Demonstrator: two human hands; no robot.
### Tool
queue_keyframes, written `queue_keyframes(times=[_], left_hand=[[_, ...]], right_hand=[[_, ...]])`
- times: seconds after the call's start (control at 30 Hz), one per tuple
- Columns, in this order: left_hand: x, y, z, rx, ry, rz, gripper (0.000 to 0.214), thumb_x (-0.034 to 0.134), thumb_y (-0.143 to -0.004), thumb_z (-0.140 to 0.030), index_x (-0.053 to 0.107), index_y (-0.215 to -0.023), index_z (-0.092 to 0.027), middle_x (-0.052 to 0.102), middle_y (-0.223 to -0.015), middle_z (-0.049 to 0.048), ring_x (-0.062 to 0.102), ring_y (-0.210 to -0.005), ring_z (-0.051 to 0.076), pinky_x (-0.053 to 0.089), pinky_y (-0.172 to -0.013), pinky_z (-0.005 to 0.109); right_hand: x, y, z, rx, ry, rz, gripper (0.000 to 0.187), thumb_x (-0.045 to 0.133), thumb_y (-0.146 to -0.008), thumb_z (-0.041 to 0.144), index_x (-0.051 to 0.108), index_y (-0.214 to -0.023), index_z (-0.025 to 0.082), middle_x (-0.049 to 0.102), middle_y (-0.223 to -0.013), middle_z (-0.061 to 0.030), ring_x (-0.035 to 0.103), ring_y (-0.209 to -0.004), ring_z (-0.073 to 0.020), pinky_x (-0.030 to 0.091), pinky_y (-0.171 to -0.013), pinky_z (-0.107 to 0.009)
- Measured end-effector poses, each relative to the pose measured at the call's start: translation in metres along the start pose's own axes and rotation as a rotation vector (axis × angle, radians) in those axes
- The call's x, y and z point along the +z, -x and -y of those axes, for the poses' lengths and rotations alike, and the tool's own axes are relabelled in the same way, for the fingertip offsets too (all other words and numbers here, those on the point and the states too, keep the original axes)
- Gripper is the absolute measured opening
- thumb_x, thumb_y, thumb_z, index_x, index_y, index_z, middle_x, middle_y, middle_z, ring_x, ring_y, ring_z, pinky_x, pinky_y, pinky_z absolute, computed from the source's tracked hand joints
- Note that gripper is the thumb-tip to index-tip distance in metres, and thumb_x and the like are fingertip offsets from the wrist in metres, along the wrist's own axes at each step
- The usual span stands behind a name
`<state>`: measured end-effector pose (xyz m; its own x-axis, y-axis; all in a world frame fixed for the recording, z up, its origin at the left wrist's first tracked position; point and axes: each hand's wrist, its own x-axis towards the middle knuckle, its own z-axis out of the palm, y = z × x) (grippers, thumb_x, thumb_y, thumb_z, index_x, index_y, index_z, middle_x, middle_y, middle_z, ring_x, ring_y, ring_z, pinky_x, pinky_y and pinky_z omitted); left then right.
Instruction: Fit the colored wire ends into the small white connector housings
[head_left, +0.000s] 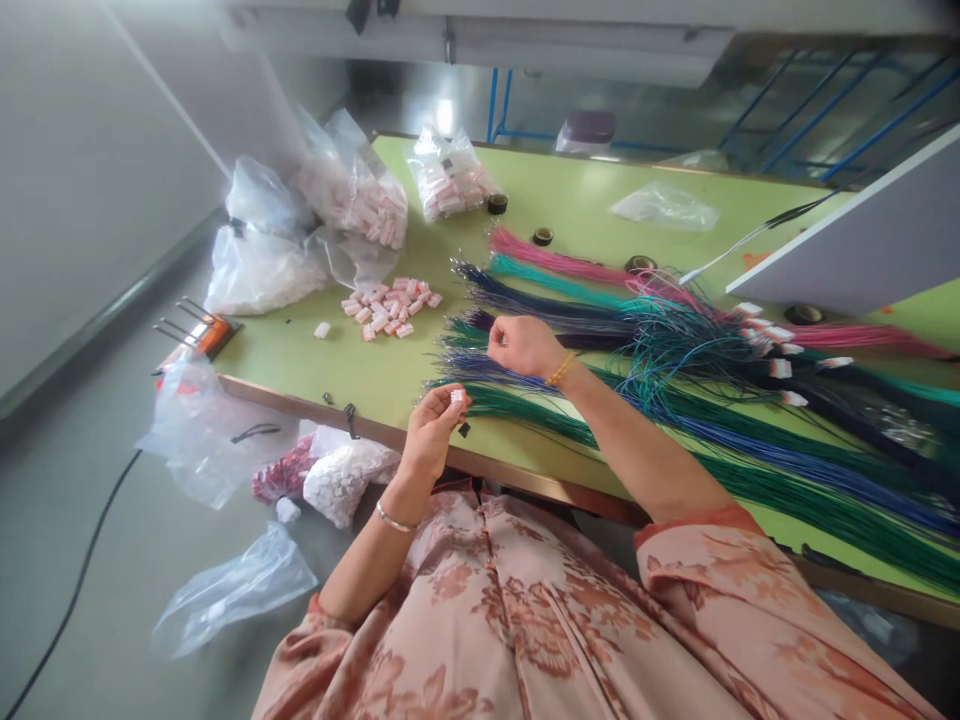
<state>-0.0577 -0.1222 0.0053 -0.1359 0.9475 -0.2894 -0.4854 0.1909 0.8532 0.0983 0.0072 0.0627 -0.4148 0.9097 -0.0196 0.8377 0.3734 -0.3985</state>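
My left hand [433, 428] pinches a small white connector [456, 397] at the near edge of the green table [330, 365]. A silver bangle circles that wrist. My right hand [523, 345] is closed over the ends of the blue wire bundle [675, 410], fingers curled on a wire. Bundles of green wires [750, 480], teal wires [555, 283] and pink wires [555, 256] lie fanned beside it. A loose pile of pink-and-white connectors [390, 305] sits on the table to the left of my hands.
Plastic bags of connectors [367, 205] lie at the table's far left, another bag [450, 180] further back. Small tape rolls [542, 236] stand behind the wires. More bags [217, 430] lie on the floor left. A white board [862, 240] rests at right.
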Motion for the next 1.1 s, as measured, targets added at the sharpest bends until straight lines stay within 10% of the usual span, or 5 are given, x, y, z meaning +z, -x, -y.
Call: queue_keyframes(times=[0.47, 1.1], left_hand=[[0.009, -0.004, -0.009, -0.023, 0.178, 0.055, 0.030, 0.079, -0.067, -0.027, 0.066, -0.092, -0.018, 0.064, -0.084, 0.0016, 0.054, -0.068, 0.008, 0.044, -0.064, 0.022], [0.015, -0.006, -0.006, -0.127, 0.247, 0.088, 0.022, 0.075, -0.072, -0.019, 0.066, -0.092, -0.021, 0.062, -0.089, -0.0002, 0.058, -0.074, 0.008, 0.048, -0.077, 0.022]], right_hand=[[0.017, 0.027, 0.023, -0.214, -0.708, -0.001, 0.014, 0.058, -0.073, 0.028, 0.060, -0.073, 0.014, 0.057, -0.062, 0.0010, 0.046, -0.057, -0.0090, 0.037, -0.054, -0.021], [0.042, 0.068, 0.021, -0.206, -0.545, -0.260, 0.011, 0.055, -0.077, 0.028, 0.059, -0.074, 0.019, 0.055, -0.059, 0.0019, 0.039, -0.050, -0.0082, 0.032, -0.051, -0.022]])
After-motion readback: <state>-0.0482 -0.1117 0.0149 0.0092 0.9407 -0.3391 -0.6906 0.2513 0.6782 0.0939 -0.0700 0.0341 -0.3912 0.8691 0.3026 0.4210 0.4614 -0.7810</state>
